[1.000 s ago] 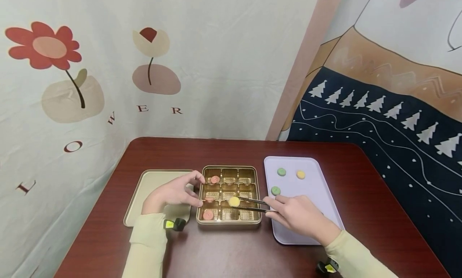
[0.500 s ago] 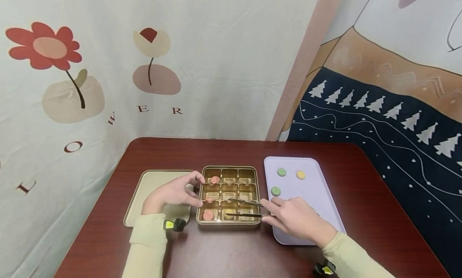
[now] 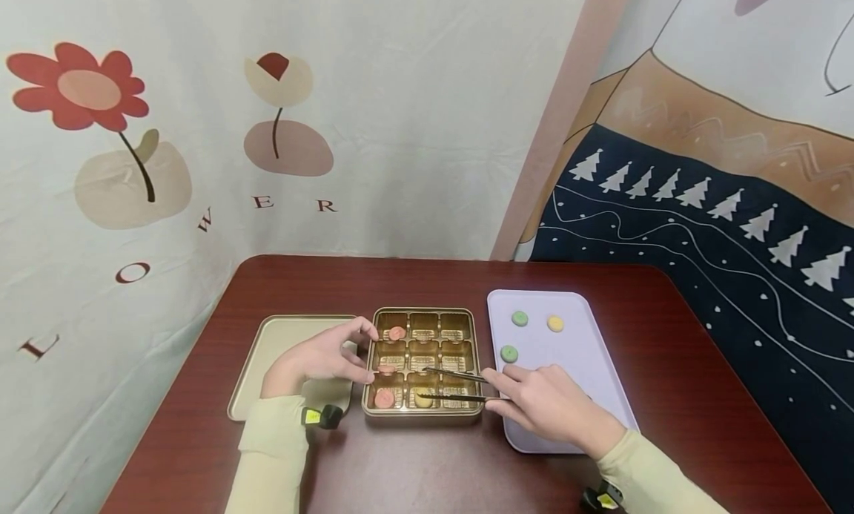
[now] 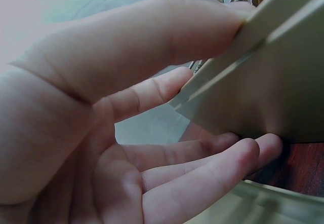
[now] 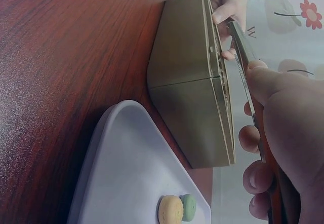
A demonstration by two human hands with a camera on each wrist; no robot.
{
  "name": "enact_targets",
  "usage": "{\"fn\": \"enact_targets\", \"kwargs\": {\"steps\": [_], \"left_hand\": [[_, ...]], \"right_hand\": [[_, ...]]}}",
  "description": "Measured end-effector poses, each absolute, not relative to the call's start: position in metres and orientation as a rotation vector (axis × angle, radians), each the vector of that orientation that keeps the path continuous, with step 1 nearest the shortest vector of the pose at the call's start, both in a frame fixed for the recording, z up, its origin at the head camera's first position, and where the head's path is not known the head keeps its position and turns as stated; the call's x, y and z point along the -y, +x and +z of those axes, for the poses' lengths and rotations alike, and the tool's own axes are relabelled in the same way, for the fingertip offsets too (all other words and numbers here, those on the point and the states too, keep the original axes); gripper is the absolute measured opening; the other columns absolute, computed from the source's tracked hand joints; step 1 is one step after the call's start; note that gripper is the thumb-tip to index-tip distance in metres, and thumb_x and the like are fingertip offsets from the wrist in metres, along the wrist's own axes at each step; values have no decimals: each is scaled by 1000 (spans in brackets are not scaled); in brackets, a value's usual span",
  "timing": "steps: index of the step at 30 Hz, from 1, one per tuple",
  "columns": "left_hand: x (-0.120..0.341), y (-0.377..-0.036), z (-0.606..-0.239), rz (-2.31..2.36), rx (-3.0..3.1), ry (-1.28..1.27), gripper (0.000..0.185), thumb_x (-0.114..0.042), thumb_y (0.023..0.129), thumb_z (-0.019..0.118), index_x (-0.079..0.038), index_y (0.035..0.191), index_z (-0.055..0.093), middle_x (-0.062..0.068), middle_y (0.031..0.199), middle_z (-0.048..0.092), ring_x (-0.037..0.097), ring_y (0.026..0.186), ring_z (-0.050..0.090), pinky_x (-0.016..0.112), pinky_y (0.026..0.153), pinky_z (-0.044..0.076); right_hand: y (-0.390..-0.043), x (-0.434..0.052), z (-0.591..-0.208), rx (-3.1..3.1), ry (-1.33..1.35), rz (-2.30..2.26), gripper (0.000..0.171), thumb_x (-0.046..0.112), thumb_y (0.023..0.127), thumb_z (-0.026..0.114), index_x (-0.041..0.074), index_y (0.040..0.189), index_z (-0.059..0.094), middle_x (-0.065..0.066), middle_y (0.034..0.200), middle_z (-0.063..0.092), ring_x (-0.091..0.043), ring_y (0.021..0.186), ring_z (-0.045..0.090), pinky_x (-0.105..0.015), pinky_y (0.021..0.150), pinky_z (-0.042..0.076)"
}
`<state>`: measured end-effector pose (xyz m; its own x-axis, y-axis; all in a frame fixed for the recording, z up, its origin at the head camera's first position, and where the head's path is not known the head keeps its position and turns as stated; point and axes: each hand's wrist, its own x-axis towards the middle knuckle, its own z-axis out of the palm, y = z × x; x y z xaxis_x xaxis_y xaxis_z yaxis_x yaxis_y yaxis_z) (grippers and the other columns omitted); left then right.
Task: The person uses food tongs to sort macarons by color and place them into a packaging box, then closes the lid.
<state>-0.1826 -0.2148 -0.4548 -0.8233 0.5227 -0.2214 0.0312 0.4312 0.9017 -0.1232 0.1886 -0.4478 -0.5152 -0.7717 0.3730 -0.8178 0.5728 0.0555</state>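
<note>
My right hand [image 3: 550, 403] grips slim metal tongs [image 3: 460, 397], which also show in the right wrist view. Their arms stand apart over the gold compartment box [image 3: 434, 412]. A yellow macaron [image 3: 423, 399] sits in the front middle compartment, just under the nearer tip. Three pink macarons [image 3: 385, 398] occupy the left column of the box, one per compartment. With thumb and fingertips, my left hand [image 3: 323, 358] touches the box's left side; the left wrist view has the thumb [image 4: 167, 36] at the rim and other fingers along the wall.
Right of the box, a lavender tray [image 3: 567, 366] holds two green macarons [image 3: 520, 318] and a yellow one [image 3: 555, 323], partly under my right hand. A shallow gold lid [image 3: 253, 380] lies beneath my left hand. All stand on a dark red wooden table [image 3: 427, 477].
The tongs lowered the yellow macaron from above the box's middle into the front middle compartment, and their arms spread apart, letting it go. The left hand stayed at the box's side.
</note>
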Motion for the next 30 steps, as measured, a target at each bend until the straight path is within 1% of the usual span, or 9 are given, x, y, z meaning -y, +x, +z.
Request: {"fn": "enact_targets", "kwargs": {"steps": [4, 7, 10, 14, 19, 30], "left_hand": [[214, -182, -454, 1406, -2182, 463, 58, -5, 81, 88, -7, 124, 49, 29, 133, 49, 31, 96, 72, 42, 81, 62], [214, -181, -454, 1421, -2160, 468, 58, -2, 81, 87, -5, 124, 48, 29, 130, 50, 31, 96, 73, 42, 81, 63], [214, -181, -454, 1422, -2153, 470, 58, -2, 82, 86, -5, 125, 48, 29, 130, 50, 31, 96, 74, 42, 82, 63], [215, -181, -455, 1427, -2148, 471, 58, -2, 82, 86, -4, 125, 47, 29, 130, 50, 32, 97, 74, 43, 82, 63], [215, -182, -455, 1420, -2164, 479, 58, -3, 82, 86, -5, 125, 48, 29, 130, 50, 32, 96, 73, 43, 81, 63], [215, -182, -455, 1427, -2158, 485, 58, -3, 82, 86, -4, 125, 48, 28, 128, 50, 31, 94, 73, 43, 80, 63]], "right_hand": [[-123, -190, -449, 2454, 1283, 194, 41, 47, 103, 64, 16, 130, 70, 11, 82, 59, -6, 48, 46, -28, 42, 40], [-123, -191, -449, 2455, 1277, 198, 40, 47, 103, 64, 16, 130, 69, 11, 84, 61, -6, 49, 48, -29, 43, 41], [-123, -191, -448, 2454, 1276, 203, 40, 47, 104, 63, 17, 129, 69, 11, 84, 61, -6, 49, 47, -28, 42, 41], [-123, -192, -447, 2455, 1277, 214, 39, 45, 103, 65, 17, 129, 69, 12, 83, 60, -4, 49, 45, -26, 42, 39], [-122, -193, -446, 2460, 1274, 218, 38, 44, 102, 66, 18, 129, 69, 12, 84, 61, -3, 49, 44, -25, 42, 39], [-122, -198, -446, 2451, 1243, 204, 43, 50, 107, 56, 17, 131, 69, 9, 87, 65, -9, 48, 52, -30, 43, 44]]}}
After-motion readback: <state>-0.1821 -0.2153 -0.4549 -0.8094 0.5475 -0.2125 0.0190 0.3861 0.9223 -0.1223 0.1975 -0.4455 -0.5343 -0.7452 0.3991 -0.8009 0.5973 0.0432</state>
